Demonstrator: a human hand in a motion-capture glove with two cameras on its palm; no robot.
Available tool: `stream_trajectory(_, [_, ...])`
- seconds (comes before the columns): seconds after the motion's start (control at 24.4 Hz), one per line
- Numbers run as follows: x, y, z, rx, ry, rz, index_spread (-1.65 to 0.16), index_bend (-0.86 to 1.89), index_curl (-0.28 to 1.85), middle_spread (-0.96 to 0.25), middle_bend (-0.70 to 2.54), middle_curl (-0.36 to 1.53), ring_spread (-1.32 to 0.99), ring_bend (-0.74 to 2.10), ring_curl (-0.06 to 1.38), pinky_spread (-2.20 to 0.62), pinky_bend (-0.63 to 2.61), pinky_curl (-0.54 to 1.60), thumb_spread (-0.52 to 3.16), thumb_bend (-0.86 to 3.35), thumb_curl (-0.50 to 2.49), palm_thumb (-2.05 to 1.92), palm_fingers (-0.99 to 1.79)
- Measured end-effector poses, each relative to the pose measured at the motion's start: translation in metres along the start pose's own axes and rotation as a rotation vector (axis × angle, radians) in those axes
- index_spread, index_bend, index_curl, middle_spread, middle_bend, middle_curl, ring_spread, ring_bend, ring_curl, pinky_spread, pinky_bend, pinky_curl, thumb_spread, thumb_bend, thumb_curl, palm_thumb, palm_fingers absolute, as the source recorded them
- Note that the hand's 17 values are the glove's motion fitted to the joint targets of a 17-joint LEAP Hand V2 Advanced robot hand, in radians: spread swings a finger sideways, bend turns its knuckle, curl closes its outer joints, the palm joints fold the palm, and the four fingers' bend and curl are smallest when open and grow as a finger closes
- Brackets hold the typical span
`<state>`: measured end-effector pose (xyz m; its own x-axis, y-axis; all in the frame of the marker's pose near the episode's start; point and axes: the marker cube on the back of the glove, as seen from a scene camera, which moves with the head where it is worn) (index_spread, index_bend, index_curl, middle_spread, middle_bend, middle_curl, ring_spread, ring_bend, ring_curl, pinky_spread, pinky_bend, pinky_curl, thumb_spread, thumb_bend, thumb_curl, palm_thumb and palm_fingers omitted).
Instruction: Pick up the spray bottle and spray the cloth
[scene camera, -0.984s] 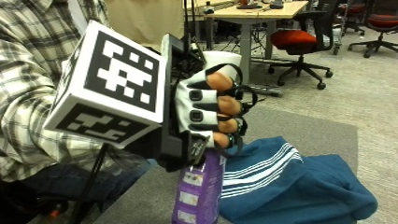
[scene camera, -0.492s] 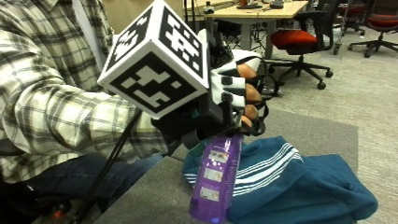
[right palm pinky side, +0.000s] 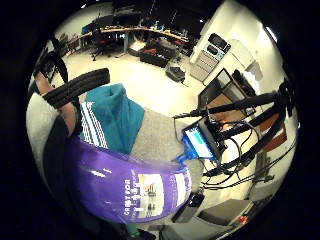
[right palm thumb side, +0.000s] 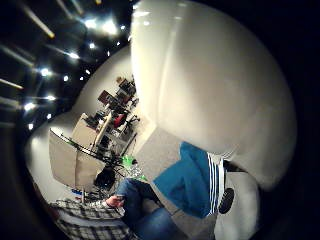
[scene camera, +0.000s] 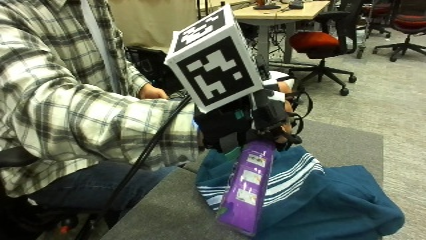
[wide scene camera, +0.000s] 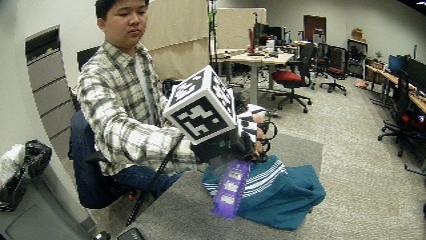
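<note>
Outside view: hand (scene camera: 256, 120) grips purple spray bottle (scene camera: 245, 192) over teal cloth (scene camera: 333, 210); palm views hide fingers.

The cloth (scene camera: 319, 200) lies bunched on the counter (scene camera: 166, 210), near its edge beside the seated person. The spray bottle (scene camera: 247, 192) hangs from the right hand (scene camera: 249, 122) above the counter, its lower end in front of the cloth's near side
</note>
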<state>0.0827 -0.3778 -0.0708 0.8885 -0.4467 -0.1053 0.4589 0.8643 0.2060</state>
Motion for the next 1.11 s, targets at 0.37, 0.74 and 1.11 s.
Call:
stream_trajectory(0.37, [-0.01,0.005,0.023,-0.14,0.117,-0.071,-0.3,0.15,0.45,-0.15,0.47,0.56,-0.22,0.59,0.48,-0.16,0.56,0.4,0.21,-0.03,0.77,1.15,1.19])
stream_trajectory(0.74, [-0.033,0.005,0.054,-0.256,0.247,-0.198,-0.31,0.15,0.46,-0.15,0.47,0.56,-0.22,0.59,0.49,-0.17,0.56,0.4,0.21,-0.03,0.77,1.15,1.19])
stream_trajectory(1.11, [-0.051,0.013,0.078,-0.341,0.36,-0.294,-0.31,0.15,0.47,-0.15,0.47,0.57,-0.22,0.59,0.49,-0.17,0.55,0.4,0.2,-0.03,0.78,1.15,1.19])
